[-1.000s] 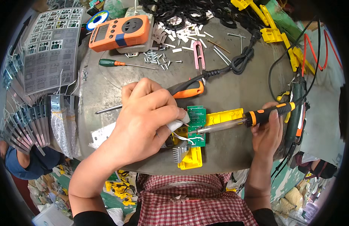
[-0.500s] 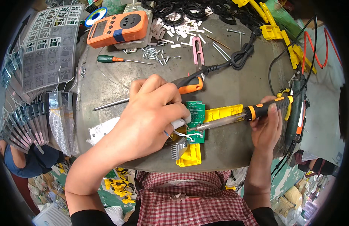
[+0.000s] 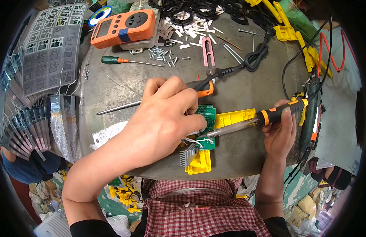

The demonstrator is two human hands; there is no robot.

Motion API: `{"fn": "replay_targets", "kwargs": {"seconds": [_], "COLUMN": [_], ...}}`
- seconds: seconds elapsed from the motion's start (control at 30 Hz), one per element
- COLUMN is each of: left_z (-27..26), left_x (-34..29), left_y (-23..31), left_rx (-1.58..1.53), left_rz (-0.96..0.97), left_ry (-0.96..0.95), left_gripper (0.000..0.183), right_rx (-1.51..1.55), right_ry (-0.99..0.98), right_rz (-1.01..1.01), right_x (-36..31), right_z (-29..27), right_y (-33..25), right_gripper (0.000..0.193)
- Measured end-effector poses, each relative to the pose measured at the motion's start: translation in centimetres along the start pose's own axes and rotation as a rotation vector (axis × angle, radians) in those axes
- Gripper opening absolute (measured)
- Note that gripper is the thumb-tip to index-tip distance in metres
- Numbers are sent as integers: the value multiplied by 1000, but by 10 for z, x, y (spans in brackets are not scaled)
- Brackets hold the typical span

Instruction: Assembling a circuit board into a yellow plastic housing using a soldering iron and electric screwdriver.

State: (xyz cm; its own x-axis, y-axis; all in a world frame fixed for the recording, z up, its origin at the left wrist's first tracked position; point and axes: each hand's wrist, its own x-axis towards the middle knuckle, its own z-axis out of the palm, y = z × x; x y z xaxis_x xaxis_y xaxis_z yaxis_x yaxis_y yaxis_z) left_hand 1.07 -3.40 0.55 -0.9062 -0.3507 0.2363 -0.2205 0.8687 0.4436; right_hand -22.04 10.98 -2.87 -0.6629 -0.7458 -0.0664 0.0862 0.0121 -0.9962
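Observation:
My left hand (image 3: 163,114) reaches over a green circuit board (image 3: 208,114), its fingers bent and pressed together near the board's left edge. Whatever lies between those fingertips is hidden. My right hand (image 3: 280,132) grips a soldering iron (image 3: 283,112) by its black and orange handle. The iron's metal shaft points left, with its tip at the board, close to white wires (image 3: 206,140) and my left fingers. A finned grey heat sink (image 3: 187,155) sits at the board's lower left. Yellow plastic housing parts (image 3: 200,164) show below and to the right of the board.
An orange meter (image 3: 125,27) stands at the back left, near a green-handled screwdriver (image 3: 116,60) and loose screws (image 3: 167,55). Pink tweezers (image 3: 208,51) and a coiled black cable (image 3: 254,59) lie farther back. A dark tool with cables (image 3: 309,114) lies right of the soldering iron.
My left hand has shifted slightly right, and its fingertips now cover more of the board's middle. The soldering iron and my right hand stay almost where they were.

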Motion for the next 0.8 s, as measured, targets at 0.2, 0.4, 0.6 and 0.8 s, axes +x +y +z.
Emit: {"fn": "replay_targets", "kwargs": {"seconds": [0.2,0.4,0.6,0.8], "left_z": [3,6,5,5], "left_x": [1,0,0,0], "left_y": [3,2,2,2], "left_rx": [55,52,38,22], "left_rz": [43,59,49,51], "left_ry": [42,53,42,51], "left_gripper": [18,18,18,19], "right_rx": [-1,21,11,65], "right_ry": [-25,-2,27,14], "right_rz": [-5,-22,1,-38], "right_x": [2,0,0,5], "right_z": [0,3,2,-2], "right_y": [-3,-3,-7,-5], "right_gripper": [33,32,32,32]}}
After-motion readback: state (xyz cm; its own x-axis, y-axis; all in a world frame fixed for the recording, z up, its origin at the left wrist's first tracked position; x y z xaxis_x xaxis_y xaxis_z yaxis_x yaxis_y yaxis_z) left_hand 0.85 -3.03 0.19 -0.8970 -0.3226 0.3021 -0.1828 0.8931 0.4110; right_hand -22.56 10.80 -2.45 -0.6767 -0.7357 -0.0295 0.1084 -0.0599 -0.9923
